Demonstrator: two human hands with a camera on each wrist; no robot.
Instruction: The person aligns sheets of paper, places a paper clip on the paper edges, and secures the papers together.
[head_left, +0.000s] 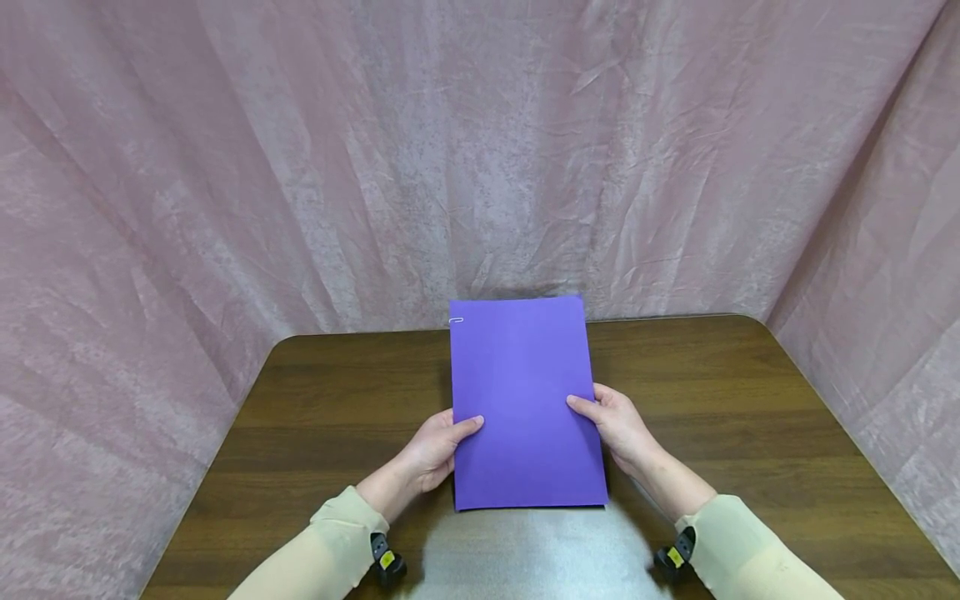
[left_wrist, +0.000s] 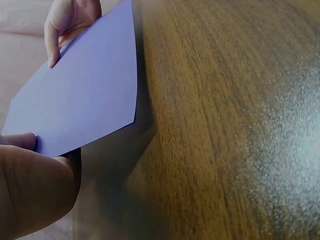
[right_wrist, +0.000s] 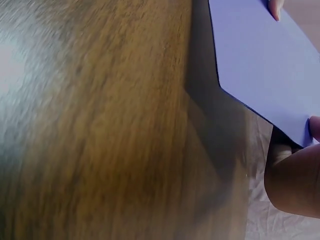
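Note:
A purple sheet of paper [head_left: 525, 375], stiff and nearly flat, is held up over the table between both hands. Near its far left corner sits a small white paper clip [head_left: 456, 320]. My left hand [head_left: 433, 450] pinches the left edge, thumb on top and fingers underneath. On the opposite edge, a little farther up, my right hand [head_left: 621, 427] grips the sheet the same way. Both wrist views show the sheet's near edge raised off the wood, with a dark shadow below. The fingers beneath the paper are mostly hidden.
The brown wood-grain table [head_left: 315, 417] has rounded far corners. Pink crushed curtains [head_left: 480, 167] hang behind it and along the sides. A bright light reflection [head_left: 532, 550] lies on the tabletop nearest me. Dark wrist devices [head_left: 386, 560] are strapped at both pale green sleeves.

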